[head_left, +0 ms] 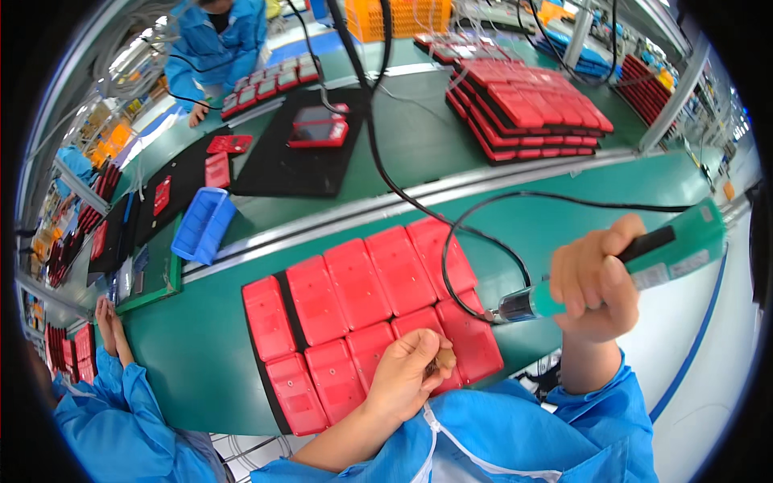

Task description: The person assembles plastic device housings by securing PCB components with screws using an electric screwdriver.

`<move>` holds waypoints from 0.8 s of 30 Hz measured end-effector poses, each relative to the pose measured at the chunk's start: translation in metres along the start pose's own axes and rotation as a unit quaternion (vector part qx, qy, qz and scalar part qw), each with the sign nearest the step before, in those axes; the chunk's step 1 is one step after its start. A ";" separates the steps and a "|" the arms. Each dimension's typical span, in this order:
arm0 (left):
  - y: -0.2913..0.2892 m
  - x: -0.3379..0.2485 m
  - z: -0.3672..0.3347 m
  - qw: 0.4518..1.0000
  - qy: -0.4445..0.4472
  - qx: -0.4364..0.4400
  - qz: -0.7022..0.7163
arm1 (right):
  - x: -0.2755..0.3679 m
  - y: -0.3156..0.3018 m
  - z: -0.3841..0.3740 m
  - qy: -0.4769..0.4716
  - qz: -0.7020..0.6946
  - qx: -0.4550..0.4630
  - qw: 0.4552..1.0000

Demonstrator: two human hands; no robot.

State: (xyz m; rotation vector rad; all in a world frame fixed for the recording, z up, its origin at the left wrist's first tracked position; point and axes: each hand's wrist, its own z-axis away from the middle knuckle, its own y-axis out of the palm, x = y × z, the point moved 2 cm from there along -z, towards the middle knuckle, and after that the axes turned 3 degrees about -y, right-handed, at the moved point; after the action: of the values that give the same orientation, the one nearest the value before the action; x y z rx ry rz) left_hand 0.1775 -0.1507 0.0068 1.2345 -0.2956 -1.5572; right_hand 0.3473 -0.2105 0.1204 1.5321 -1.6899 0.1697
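Red plastic casings (337, 291) lie in two rows on a black foam tray (291, 310) in front of me. My right hand (597, 278) is closed round a green electric screwdriver (684, 245), held tilted nearly level at the right. Its metal nose (515, 306) points left, and the tip is by the right-hand casing (467, 338) of the near row; I cannot tell whether they touch. Over the near row, my left hand (409, 370) is closed, its thumb and fingers pinched round something small and brownish that I cannot make out.
A black cable (564, 195) loops over the casings. Beyond a metal rail, stacked trays of red casings (531, 105) and a blue bin (204, 225) stand on the green bench. One person (221, 56) works at the far left; another person's hands (113, 326) rest at the near left.
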 end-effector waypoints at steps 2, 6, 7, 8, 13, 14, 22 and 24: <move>-0.002 0.005 -0.002 1.000 -0.003 0.002 0.013 | 0.008 -0.001 0.002 -0.026 0.018 0.017 0.999; -0.009 0.009 -0.003 0.999 0.016 0.020 0.025 | 0.033 -0.020 -0.018 -0.146 0.155 0.026 0.977; -0.011 0.009 -0.001 0.999 0.031 0.027 0.029 | 0.041 -0.027 -0.028 -0.195 0.177 0.039 0.964; -0.006 0.010 -0.003 0.999 0.011 0.045 0.028 | 0.070 -0.038 -0.035 -0.221 0.230 0.012 0.948; -0.002 0.011 0.000 0.999 -0.023 -0.012 0.039 | 0.117 -0.055 -0.038 -0.224 0.281 0.104 0.928; -0.002 0.013 0.000 0.999 -0.026 -0.010 0.039 | 0.114 -0.050 -0.029 -0.194 0.272 0.023 0.942; 0.012 0.017 0.011 0.955 0.086 0.025 -0.284 | 0.047 -0.025 0.023 0.105 -0.027 -0.020 0.994; 0.013 0.020 0.011 0.931 0.090 0.017 -0.353 | 0.043 -0.018 0.031 0.114 -0.073 -0.016 0.991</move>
State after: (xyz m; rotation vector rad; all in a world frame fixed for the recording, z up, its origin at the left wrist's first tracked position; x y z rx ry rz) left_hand 0.1783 -0.1767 0.0104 1.6028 0.2814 -2.0182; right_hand 0.3524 -0.2660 0.1202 1.5431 -1.3908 0.2296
